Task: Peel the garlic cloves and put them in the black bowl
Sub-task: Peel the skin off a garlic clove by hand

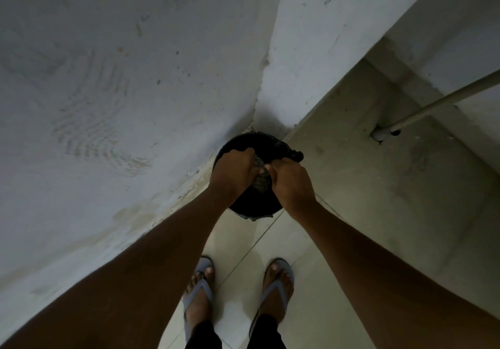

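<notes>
A: We look straight down. Both hands are over a round black container (244, 142) that stands on the tiled floor (338, 213) in the corner where two pale walls meet, at twelve o'clock from the feet.

B: Is that the black bowl? I cannot tell; it may be a bin lined with dark plastic.

A: The left hand (234, 176) has its fingers curled down into the mouth of it. The right hand (290, 182) mirrors it at three o'clock, fingers bent inward, and the two nearly touch.

B: Between them sits a dark, crinkled, greyish wad (263, 178). Both hands appear to pinch it, though the dim light hides the fingertips.

A: No garlic cloves can be made out here.

B: Down at six o'clock, two feet in grey-blue flip-flops (198, 291) stand on the tiles.

A: At two o'clock a pale ribbed hose (422, 110) runs to a fitting low on the wall.
</notes>
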